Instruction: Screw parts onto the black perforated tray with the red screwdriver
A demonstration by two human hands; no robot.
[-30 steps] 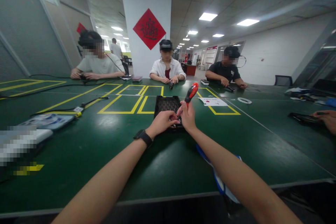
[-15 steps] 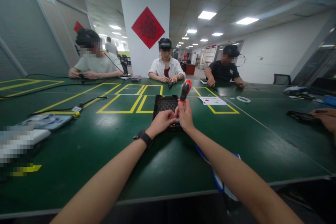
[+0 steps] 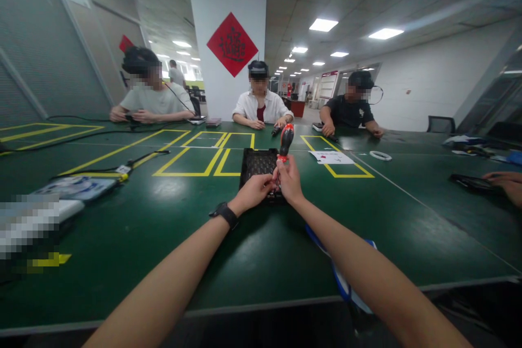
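Note:
A screwdriver [image 3: 286, 138] with a red and black handle stands nearly upright, handle up, in the closed fingers of my right hand [image 3: 289, 180]. My left hand [image 3: 258, 189], a black band on its wrist, reaches in from the left with its fingers pinched near the shaft. What those fingertips hold is too small to make out. Both hands are over the near part of a black open case [image 3: 261, 162] with a patterned floor. Small parts in the case's near end are mostly covered by my fingers.
Yellow tape rectangles [image 3: 183, 175] mark the green table [image 3: 163, 261]. A paper sheet [image 3: 332, 157] and a white ring [image 3: 380, 156] lie to the right. A black cable [image 3: 142, 159] and a pouch [image 3: 77, 187] are left. Several people sit around the table; a person's hand [image 3: 505, 182] shows at far right.
The view has shifted slightly. My two hands stay over the near end of the case, with the screwdriver still upright and my left fingertips slightly rearranged.

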